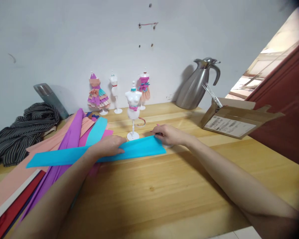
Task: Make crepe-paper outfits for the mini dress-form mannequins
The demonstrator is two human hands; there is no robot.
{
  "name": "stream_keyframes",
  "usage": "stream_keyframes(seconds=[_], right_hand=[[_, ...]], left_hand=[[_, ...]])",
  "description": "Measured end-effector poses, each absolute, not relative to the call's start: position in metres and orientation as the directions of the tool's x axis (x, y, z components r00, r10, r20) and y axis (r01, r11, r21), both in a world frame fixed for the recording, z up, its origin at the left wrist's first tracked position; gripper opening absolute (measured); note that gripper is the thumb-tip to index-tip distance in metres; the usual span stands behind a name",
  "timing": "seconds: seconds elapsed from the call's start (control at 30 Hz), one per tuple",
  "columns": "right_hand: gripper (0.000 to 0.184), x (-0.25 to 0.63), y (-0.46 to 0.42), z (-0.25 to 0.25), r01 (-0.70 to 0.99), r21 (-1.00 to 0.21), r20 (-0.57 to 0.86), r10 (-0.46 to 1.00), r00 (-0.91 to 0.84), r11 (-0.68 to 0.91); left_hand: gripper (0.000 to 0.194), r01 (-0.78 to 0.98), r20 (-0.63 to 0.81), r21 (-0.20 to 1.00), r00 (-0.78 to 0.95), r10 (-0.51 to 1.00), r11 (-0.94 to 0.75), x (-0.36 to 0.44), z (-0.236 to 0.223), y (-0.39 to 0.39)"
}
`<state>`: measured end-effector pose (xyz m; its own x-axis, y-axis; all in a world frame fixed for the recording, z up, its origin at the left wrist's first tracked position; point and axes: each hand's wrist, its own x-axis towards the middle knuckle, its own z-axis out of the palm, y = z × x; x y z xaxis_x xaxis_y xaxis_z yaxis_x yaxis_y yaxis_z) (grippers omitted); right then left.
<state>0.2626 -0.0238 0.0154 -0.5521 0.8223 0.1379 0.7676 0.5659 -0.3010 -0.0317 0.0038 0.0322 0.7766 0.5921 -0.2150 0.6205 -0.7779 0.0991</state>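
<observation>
A long blue crepe paper strip (139, 147) stretches across the table in front of a small white mannequin (134, 99) with a teal neck band and a pink waist band. My left hand (112, 146) grips the strip near its middle, thumb at the front edge. At the strip's right end, my right hand (165, 133) pinches the upper corner with curled fingers. Something small and pink shows by those fingers, too little to name. A round white object under the right hand is mostly hidden. Beside the mannequin's stand lies a thin ring (141, 122).
Dressed mannequins (98, 91) (144, 86) and a barer one (114, 89) stand by the wall. Coloured strips (72, 132) and striped cloth (27, 129) lie left, near a bottle (51, 98). A steel jug (195, 86) and an opened cardboard box (233, 121) are right.
</observation>
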Motion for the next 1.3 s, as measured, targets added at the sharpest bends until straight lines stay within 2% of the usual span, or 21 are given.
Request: stream_keyframes(seconds=[0.13,0.27,0.33,0.47,0.53,0.67,0.73,0.9,1.07,1.17,1.3], right_hand=[[0.025,0.262,-0.027,0.019,0.733,-0.385,0.054,0.806,-0.589,0.561],[0.01,0.261,-0.032,0.024,0.731,-0.404,-0.092,0.77,-0.631,0.551],[0.006,0.263,-0.033,0.025,0.707,-0.451,-0.137,0.74,-0.658,0.545],[0.023,0.267,-0.03,0.024,0.667,-0.548,-0.185,0.704,-0.685,0.505],[0.024,0.268,-0.029,0.023,0.68,-0.538,-0.182,0.72,-0.67,0.497],[0.012,0.267,-0.028,0.023,0.727,-0.504,-0.138,0.787,-0.601,0.466],[0.014,0.265,-0.029,0.024,0.734,-0.499,-0.118,0.803,-0.585,0.461],[0.019,0.262,-0.029,0.023,0.742,-0.404,-0.119,0.774,-0.622,0.534],[0.002,0.259,-0.029,0.02,0.785,-0.304,-0.154,0.785,-0.6,0.54],[0.005,0.257,-0.03,0.021,0.797,-0.302,-0.142,0.802,-0.58,0.523],[0.007,0.257,-0.032,0.024,0.793,-0.321,-0.141,0.802,-0.58,0.517]], left_hand=[[0.019,0.607,-0.209,0.043,0.782,0.587,-0.794,-0.028,0.033,0.003],[0.025,0.532,-0.16,-0.014,0.835,0.527,-0.847,-0.022,0.03,-0.002],[0.026,0.502,-0.155,-0.069,0.848,0.506,-0.862,-0.018,0.028,-0.006],[0.021,0.485,-0.228,-0.152,0.831,0.508,-0.861,-0.012,0.027,-0.018],[0.019,0.524,-0.249,-0.153,0.8,0.545,-0.838,-0.009,0.031,-0.025],[0.02,0.59,-0.311,-0.159,0.731,0.607,-0.792,-0.002,0.032,-0.041],[0.02,0.587,-0.329,-0.174,0.723,0.608,-0.791,0.0,0.026,-0.047],[0.013,0.566,-0.203,-0.195,0.776,0.598,-0.801,-0.001,0.001,-0.053],[0.037,0.642,-0.212,-0.143,0.724,0.657,-0.754,0.001,0.012,-0.054],[0.032,0.714,-0.24,-0.107,0.657,0.714,-0.692,0.006,0.025,-0.05],[0.031,0.776,-0.2,-0.047,0.61,0.767,-0.629,0.006,0.026,-0.038]])
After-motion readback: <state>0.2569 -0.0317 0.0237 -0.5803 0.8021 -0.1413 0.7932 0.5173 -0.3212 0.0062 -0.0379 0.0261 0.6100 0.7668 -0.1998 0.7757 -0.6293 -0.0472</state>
